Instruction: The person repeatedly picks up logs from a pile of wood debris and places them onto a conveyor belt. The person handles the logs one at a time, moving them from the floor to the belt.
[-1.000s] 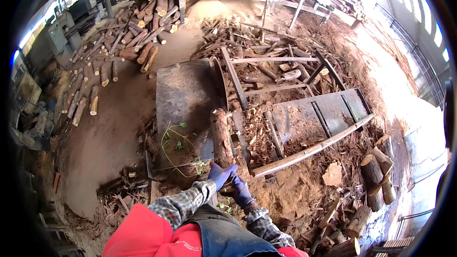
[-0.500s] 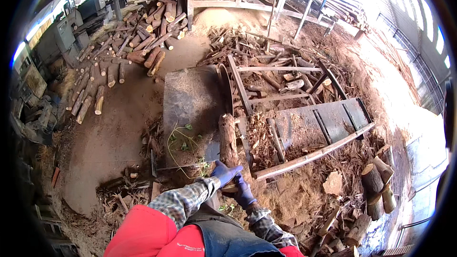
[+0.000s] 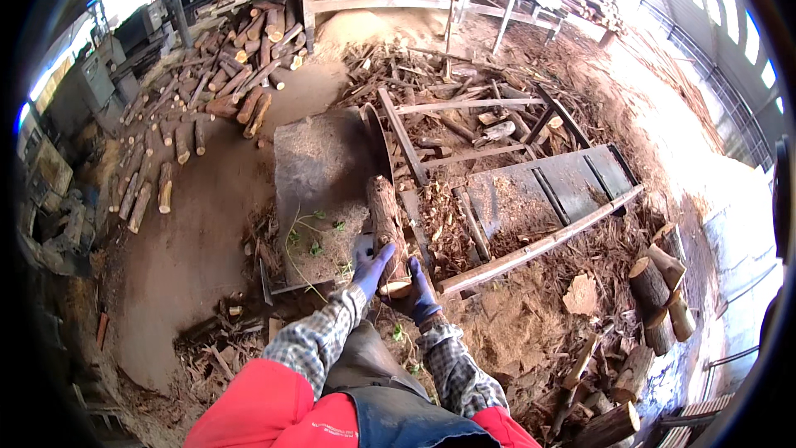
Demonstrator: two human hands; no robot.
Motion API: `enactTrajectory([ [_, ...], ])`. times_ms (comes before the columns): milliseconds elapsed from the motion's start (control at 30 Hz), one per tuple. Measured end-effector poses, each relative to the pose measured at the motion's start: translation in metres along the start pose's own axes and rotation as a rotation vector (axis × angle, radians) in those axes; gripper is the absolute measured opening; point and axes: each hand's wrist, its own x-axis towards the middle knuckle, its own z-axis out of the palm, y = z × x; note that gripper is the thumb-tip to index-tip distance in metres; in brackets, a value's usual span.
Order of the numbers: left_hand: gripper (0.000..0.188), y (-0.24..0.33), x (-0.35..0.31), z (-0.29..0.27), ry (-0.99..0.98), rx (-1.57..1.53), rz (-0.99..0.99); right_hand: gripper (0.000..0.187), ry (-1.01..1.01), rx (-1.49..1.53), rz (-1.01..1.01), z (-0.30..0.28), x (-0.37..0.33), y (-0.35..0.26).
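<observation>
A bark-covered log lies lengthwise away from me, its pale cut end toward my body. My left hand, in a purple glove, grips its left side near that end. Around the right side and underneath, my right hand holds the same end, also gloved; part of its fingers is hidden below the wood. The log's far end lies by the right edge of a dark metal plate, close to a curved metal disc seen nearly edge-on. A leafy green vine trails over the plate.
A wooden frame and a long rail stand right of the log, beside a sloping metal sheet. Bark scraps cover the ground. Short logs stand at right; a large log pile lies far left.
My left hand has moved from on top of the log's near end to its left side, and my hands are now apart on either side. The cut end shows more fully.
</observation>
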Motion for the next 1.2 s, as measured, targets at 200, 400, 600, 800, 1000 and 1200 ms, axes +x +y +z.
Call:
enactTrajectory([
  [200, 0.095, -0.014, 0.001, -0.02, -0.075, 0.138, 0.124, 0.099, -0.186, 0.36, 0.045, -0.021, -0.014, 0.032],
  [400, 0.095, -0.049, -0.017, -0.019, -0.365, -0.419, 0.027, 0.094, -0.279, 0.535, 0.156, -0.031, -0.023, 0.049],
  [600, 0.118, 0.032, -0.048, 0.006, -0.122, 0.11, -0.134, 0.065, 0.056, -0.121, -0.11, -0.013, -0.065, 0.038],
  [800, 0.135, -0.005, 0.023, 0.0, 0.054, 0.235, 0.0, 0.055, 0.178, -0.013, -0.03, 0.014, -0.007, 0.021],
  [1000, 0.077, 0.007, -0.004, -0.048, -0.406, -0.519, -0.488, 0.063, 0.196, -0.203, -0.014, 0.024, -0.021, 0.004],
  [1200, 0.076, 0.03, -0.082, -0.102, -0.691, -0.449, -0.435, 0.053, -0.169, -0.932, -0.335, 0.03, -0.1, 0.057],
])
